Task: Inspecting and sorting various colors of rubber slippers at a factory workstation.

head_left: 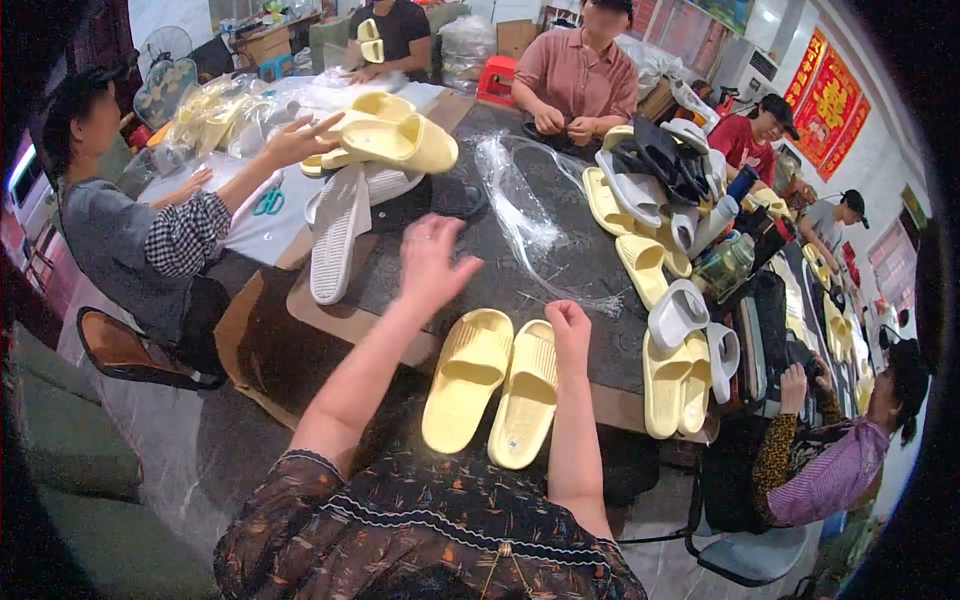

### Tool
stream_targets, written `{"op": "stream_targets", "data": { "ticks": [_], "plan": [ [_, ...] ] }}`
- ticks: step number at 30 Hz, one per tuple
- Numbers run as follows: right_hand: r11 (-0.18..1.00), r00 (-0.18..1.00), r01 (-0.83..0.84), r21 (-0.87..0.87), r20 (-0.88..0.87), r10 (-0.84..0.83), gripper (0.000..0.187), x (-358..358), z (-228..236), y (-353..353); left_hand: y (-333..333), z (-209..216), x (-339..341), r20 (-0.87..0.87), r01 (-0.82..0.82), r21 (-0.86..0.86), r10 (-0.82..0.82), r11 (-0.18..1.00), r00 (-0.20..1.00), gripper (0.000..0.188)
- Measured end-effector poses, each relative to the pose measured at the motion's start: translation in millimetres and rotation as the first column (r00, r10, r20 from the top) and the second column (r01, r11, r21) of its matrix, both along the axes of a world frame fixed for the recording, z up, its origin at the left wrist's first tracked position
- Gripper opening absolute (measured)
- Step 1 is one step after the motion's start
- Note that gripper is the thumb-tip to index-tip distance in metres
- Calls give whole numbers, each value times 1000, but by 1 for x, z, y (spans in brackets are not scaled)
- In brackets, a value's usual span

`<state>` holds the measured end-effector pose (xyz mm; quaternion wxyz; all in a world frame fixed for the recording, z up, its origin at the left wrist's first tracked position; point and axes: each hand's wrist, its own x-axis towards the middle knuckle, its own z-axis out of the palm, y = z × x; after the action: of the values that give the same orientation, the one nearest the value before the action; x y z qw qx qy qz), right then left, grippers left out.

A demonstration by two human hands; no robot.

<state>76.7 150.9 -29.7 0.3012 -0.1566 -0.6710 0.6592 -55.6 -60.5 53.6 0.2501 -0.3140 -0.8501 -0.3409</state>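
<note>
A pair of yellow slide slippers lies at the table's near edge in front of me, a left slipper (463, 388) and a right slipper (525, 400), toes pointing away. My left hand (434, 262) is above the table beyond them, its fingers apart and nothing in it. My right hand (570, 328) is closed in a pinch beside the right slipper's toe; whatever its fingertips hold is too small to make out. Thin clear plastic strands (575, 296) lie just beyond it, trailing from a clear bundle (515, 205) on the dark tabletop (400, 305).
A grey slipper (340, 240) and stacked yellow slippers (405, 140) lie at left, under a co-worker's hand (300, 140). Yellow, grey and black slippers (640, 190) pile at right, beside a bottle (715, 225) and jar (727, 265). Green-blue scissors (269, 202) lie far left. Several co-workers sit around.
</note>
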Motion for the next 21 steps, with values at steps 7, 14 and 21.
{"op": "stream_targets", "data": {
  "ticks": [7,14,21],
  "plan": [
    [999,1000,2,-48,-26,-3,7,-6,6,-6,-122,-29,-78,146,-532,-564,711,632,688,103],
    [1000,1000,0,-7,4,0,9,-5,8,-10,-178,-16,-111,607,-247,558,-187,793,772,58],
    [996,996,86,28,36,-87,9,1,0,-1,-152,85,-63,399,-10,610,-296,792,868,47]
  ]
}}
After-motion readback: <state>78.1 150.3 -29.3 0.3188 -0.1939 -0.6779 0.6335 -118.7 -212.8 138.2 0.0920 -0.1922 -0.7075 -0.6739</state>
